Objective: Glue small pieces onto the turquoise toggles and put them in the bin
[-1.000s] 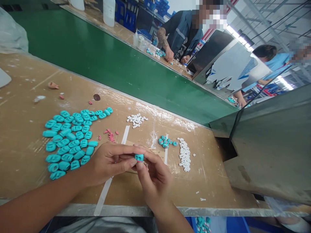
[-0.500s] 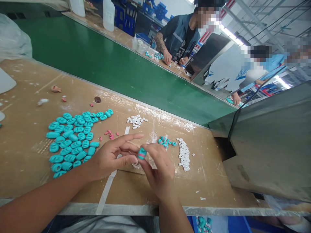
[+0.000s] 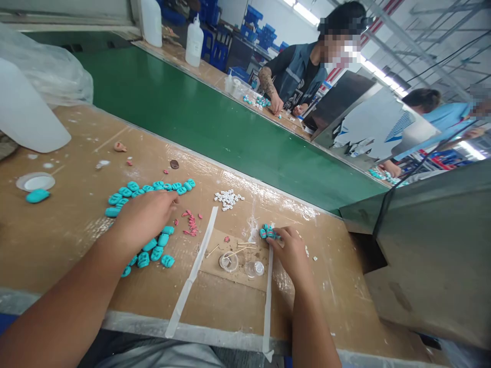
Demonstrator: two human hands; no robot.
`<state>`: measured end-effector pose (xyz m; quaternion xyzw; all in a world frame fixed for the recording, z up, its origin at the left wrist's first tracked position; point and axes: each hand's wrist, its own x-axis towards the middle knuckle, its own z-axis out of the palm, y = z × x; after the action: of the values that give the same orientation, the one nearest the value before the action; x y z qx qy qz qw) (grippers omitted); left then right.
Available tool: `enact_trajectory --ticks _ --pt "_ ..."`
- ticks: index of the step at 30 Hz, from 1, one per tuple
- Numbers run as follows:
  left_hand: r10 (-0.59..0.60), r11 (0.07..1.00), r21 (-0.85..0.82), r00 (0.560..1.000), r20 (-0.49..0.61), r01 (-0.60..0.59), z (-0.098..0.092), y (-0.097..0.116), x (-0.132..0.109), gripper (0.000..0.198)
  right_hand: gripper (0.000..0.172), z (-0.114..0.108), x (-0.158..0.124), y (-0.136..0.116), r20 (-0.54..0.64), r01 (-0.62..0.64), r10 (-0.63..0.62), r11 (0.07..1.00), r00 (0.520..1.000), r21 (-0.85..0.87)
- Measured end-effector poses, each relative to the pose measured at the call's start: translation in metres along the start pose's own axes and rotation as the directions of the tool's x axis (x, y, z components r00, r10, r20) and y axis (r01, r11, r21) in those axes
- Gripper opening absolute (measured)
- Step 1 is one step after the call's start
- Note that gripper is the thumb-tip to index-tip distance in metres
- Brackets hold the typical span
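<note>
- Left hand (image 3: pixel 143 217) lies palm down on the big pile of teal pieces (image 3: pixel 153 253), fingers loosely curled. Cannot tell whether it grips one.
- Right hand (image 3: pixel 290 251) has narrowed fingertips touching the small teal cluster (image 3: pixel 265 232). Its grip is hidden.
- Pink bits (image 3: pixel 190 225) lie just beside the pile.
- Two clear cups (image 3: pixel 229 261) sit between the hands.
- White beads (image 3: pixel 228 198) lie near the green belt (image 3: pixel 192 117).

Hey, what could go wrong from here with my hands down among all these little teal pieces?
1. The left hand lies across the loose pile of small teal moulded pieces; a sweep could push them into the tiny pink bits beside it.
2. The right hand works at the small teal-and-pink cluster, close to two shallow clear round dishes and thin sticks; drawing back might tip them.
</note>
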<state>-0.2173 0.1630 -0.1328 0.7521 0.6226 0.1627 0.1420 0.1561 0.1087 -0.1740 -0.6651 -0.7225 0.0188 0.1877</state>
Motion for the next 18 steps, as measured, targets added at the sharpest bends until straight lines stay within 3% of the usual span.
enact_trajectory --ticks 7,13,18 --pt "-0.009 0.973 0.229 0.993 -0.114 0.035 0.013 0.003 0.014 0.035 0.028 -0.025 0.002 -0.041 -0.17 0.064 -0.044 0.991 0.984 0.115" --pt "0.058 0.951 0.304 0.998 -0.013 -0.052 0.023 0.005 0.021 0.03 0.013 -0.041 0.002 -0.091 -0.293 0.318 -0.265 0.936 0.919 0.151" --pt "0.043 0.947 0.32 0.999 0.003 -0.042 0.018 0.014 0.02 0.027 0.009 -0.037 -0.006 -0.101 -0.272 0.389 -0.339 0.907 0.901 0.161"
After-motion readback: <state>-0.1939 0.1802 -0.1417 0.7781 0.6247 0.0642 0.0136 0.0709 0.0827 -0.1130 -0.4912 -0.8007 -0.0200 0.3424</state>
